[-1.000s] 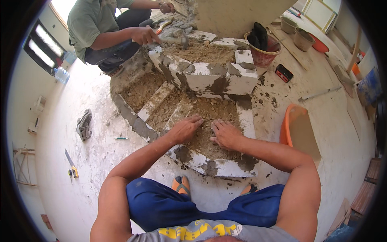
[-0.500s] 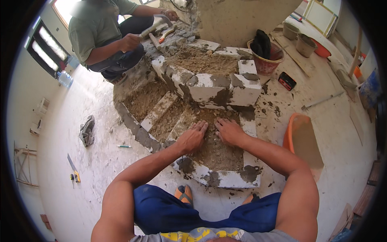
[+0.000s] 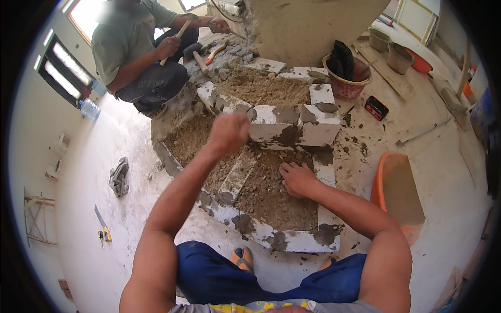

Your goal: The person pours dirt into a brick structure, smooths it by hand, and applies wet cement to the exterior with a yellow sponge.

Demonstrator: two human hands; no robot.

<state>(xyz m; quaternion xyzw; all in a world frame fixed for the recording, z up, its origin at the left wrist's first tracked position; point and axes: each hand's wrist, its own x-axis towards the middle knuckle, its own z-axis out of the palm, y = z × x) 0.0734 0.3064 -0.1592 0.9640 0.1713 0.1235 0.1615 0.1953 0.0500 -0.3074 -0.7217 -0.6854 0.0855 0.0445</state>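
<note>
White blocks [image 3: 292,130] with grey mortar form a low stepped structure, its compartments filled with brown soil [image 3: 274,195]. My right hand [image 3: 298,180] lies open on the soil of the near compartment, close to its right wall. My left hand [image 3: 229,131] is raised above the structure, by the left end of the upper step's front wall. Its fingers are curled closed and slightly blurred; whatever may be in them is hidden. A white block divider [image 3: 237,180] runs along the left side of the near compartment.
A co-worker [image 3: 141,57] crouches at the far left, gripping a wooden handle [image 3: 176,41]. A mallet [image 3: 196,55] lies nearby. At right are a red bucket [image 3: 347,83], a red-and-black device [image 3: 376,108] and an orange tub [image 3: 383,182]. A grey cloth [image 3: 119,177] and a handsaw [image 3: 102,218] lie left.
My left hand has lifted off the soil and moved up and left, its fingers now curled. My right hand stays on the soil. The co-worker's hammer has swung upright.
</note>
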